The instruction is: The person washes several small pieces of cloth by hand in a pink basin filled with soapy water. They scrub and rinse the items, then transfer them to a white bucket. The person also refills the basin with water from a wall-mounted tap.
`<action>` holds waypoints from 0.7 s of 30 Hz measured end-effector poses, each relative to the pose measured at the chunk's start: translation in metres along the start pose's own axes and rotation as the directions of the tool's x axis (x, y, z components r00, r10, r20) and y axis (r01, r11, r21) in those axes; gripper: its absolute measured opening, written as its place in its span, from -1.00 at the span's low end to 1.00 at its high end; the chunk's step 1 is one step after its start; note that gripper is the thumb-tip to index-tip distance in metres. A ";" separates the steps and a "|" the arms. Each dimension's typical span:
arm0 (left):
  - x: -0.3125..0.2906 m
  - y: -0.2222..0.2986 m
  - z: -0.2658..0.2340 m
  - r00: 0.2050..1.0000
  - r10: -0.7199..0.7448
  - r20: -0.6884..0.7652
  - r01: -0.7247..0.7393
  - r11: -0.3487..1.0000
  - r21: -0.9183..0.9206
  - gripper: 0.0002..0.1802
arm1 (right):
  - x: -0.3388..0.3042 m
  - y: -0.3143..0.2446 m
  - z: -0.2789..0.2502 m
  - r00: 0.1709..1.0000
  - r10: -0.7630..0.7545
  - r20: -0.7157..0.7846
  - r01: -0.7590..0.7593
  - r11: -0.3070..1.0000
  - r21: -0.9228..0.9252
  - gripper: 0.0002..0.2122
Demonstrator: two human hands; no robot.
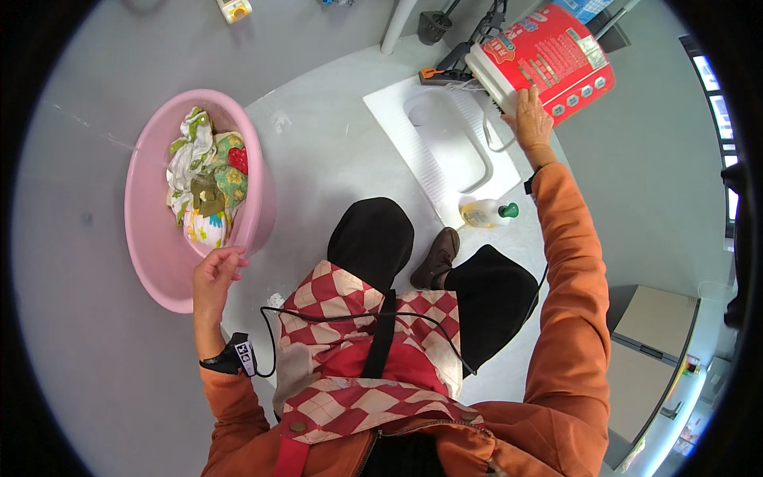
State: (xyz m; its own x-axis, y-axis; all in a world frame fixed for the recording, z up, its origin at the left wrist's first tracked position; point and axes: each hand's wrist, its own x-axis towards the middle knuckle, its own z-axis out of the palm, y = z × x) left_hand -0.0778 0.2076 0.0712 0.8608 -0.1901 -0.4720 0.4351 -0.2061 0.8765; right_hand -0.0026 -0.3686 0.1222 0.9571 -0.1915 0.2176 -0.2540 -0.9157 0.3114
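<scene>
My right hand (pixel 532 123) grips the edge of a red bucket (pixel 552 60) with a white rim and a wire handle. The bucket lies tilted beside a white squat toilet (pixel 445 143), and part of its rim is behind my fingers. Off to the left, my left hand (pixel 218 270) hovers at the near edge of an oval pink tub (pixel 147 246). Its fingers are curled in, and nothing shows in them. Inside the tub is a heap of crumpled patterned cloth (pixel 208 179), white, green and yellow, with a red heart.
A bottle with a green cap (pixel 486 213) stands by the toilet's near corner. A power strip (pixel 445 77) with cables lies near the bucket. At the far side are a white pipe (pixel 397 28) and a small dark pot (pixel 433 28). A pale cabinet (pixel 648 334) stands at right.
</scene>
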 end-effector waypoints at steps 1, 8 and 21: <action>-0.001 -0.001 -0.001 1.000 -0.005 -0.009 0.005 1.000 0.001 -0.78 | 0.003 0.003 -0.002 1.000 -0.023 -0.019 0.022 1.000 -0.021 -0.50; -0.008 -0.010 -0.007 0.999 -0.016 -0.040 0.018 0.999 0.049 -0.75 | 0.023 0.015 -0.033 0.984 -0.013 -0.176 -0.001 0.997 -0.080 -0.54; -0.014 -0.032 -0.013 0.995 -0.049 -0.092 0.060 0.991 0.120 -0.78 | 0.013 0.022 0.060 0.796 0.434 0.421 -0.516 0.125 0.847 -0.61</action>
State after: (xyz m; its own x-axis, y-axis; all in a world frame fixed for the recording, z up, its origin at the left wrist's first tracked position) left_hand -0.1003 0.2293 0.0514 0.8589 -0.0906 -0.5040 0.4514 -0.3309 0.8287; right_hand 0.0126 -0.4124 0.0767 0.7106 -0.6989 -0.0808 -0.4075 -0.3152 -0.8571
